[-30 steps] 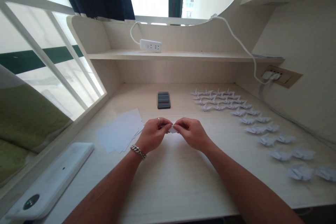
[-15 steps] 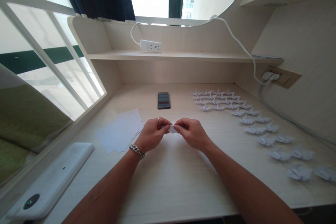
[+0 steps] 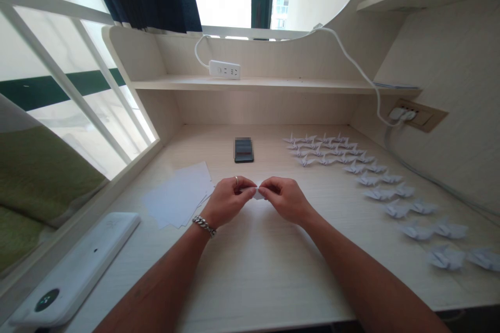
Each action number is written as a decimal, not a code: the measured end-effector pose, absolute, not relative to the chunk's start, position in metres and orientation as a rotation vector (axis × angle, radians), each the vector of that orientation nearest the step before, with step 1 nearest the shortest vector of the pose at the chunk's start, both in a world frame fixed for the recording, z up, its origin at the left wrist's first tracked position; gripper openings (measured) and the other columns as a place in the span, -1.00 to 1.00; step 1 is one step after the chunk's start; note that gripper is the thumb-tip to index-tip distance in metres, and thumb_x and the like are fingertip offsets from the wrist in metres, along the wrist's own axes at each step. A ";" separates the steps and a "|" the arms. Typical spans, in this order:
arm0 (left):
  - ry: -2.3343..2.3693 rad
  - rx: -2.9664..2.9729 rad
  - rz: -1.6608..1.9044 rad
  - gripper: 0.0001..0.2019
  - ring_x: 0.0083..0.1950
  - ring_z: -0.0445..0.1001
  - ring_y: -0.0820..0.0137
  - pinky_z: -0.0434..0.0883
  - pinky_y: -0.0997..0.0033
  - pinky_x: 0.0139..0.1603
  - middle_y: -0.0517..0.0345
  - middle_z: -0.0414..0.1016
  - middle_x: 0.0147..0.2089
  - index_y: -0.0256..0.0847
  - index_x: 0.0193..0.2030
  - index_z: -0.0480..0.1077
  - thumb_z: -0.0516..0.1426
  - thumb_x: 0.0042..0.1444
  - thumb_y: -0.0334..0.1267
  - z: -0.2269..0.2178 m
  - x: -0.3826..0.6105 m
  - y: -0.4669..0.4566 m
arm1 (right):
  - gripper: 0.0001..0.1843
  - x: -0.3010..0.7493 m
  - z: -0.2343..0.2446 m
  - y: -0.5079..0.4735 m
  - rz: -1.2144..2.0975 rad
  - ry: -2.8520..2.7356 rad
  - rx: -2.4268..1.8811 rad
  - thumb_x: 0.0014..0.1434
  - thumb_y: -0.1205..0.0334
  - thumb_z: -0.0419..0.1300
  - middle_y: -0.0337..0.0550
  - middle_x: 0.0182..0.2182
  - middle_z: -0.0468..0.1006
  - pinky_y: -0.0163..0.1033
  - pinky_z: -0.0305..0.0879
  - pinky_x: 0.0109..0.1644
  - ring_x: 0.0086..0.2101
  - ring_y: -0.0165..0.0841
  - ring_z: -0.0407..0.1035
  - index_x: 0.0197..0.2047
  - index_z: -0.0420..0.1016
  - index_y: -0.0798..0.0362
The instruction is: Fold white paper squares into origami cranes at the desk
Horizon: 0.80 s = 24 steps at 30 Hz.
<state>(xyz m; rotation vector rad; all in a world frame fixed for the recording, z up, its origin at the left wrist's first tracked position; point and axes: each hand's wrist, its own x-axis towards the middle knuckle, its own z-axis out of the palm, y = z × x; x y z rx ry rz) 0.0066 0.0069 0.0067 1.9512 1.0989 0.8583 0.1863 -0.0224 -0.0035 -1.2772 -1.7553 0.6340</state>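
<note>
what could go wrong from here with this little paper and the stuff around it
The small paper is pinched between the fingertips of the left hand and right hand, so uneven pressure might crease it askew.

The bracelet sits close beside the loose sheets, so a sweep of that wrist could shift them.

The cranes stand loose on the right, where the right forearm might knock some.

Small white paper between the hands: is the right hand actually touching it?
Touching. The head view shows the right hand pinching the near-right edge of the small white paper, thumb tip overlapping it.
</note>
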 end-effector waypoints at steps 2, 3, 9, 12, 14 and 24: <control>1.125 1.998 0.850 -0.79 -0.29 0.54 0.32 0.41 0.40 -0.27 0.06 0.61 -0.32 -0.24 -0.30 0.53 0.14 0.10 -0.16 0.006 0.007 0.006 | -0.84 0.186 -0.004 -0.022 0.640 -1.770 -1.271 0.15 0.22 0.18 -0.17 -0.42 0.62 -0.30 0.27 -0.29 -0.40 -0.38 0.43 -0.35 0.59 0.06; 1.136 2.020 0.848 -0.80 -0.29 0.53 0.32 0.40 0.40 -0.27 0.07 0.60 -0.33 -0.23 -0.32 0.52 0.14 0.10 -0.15 0.006 0.008 0.006 | -0.84 0.186 -0.004 -0.022 0.642 -1.775 -1.271 0.15 0.22 0.19 -0.16 -0.41 0.62 -0.30 0.27 -0.29 -0.40 -0.37 0.44 -0.34 0.59 0.06; 1.147 2.101 0.872 -0.84 -0.33 0.50 0.35 0.38 0.42 -0.28 0.10 0.58 -0.36 -0.20 -0.35 0.51 0.13 0.10 -0.20 0.005 0.009 0.004 | -0.86 0.186 -0.005 -0.022 0.648 -1.790 -1.275 0.13 0.24 0.19 -0.17 -0.42 0.62 -0.31 0.27 -0.29 -0.41 -0.38 0.44 -0.36 0.58 0.06; 1.143 2.132 0.873 -0.85 -0.34 0.49 0.36 0.37 0.42 -0.28 0.12 0.58 -0.37 -0.19 -0.35 0.50 0.13 0.09 -0.22 0.004 0.009 0.004 | -0.87 0.187 -0.004 -0.022 0.643 -1.807 -1.291 0.12 0.25 0.19 -0.19 -0.44 0.61 -0.31 0.25 -0.32 -0.43 -0.39 0.42 -0.37 0.58 0.05; 1.138 2.153 0.867 -0.86 -0.35 0.48 0.36 0.36 0.42 -0.29 0.13 0.57 -0.37 -0.19 -0.36 0.50 0.13 0.09 -0.23 0.003 0.009 0.004 | -0.87 0.188 -0.004 -0.023 0.638 -1.831 -1.297 0.12 0.25 0.19 -0.20 -0.46 0.60 -0.32 0.23 -0.34 -0.45 -0.40 0.40 -0.38 0.57 0.05; 1.143 2.157 0.848 -0.88 -0.38 0.43 0.39 0.31 0.43 -0.31 0.14 0.55 -0.40 -0.20 -0.39 0.48 0.12 0.07 -0.27 0.011 0.009 0.000 | -0.83 0.187 -0.002 -0.024 0.659 -1.842 -1.266 0.13 0.24 0.17 -0.21 -0.49 0.58 -0.34 0.20 -0.37 -0.47 -0.42 0.37 -0.38 0.58 0.08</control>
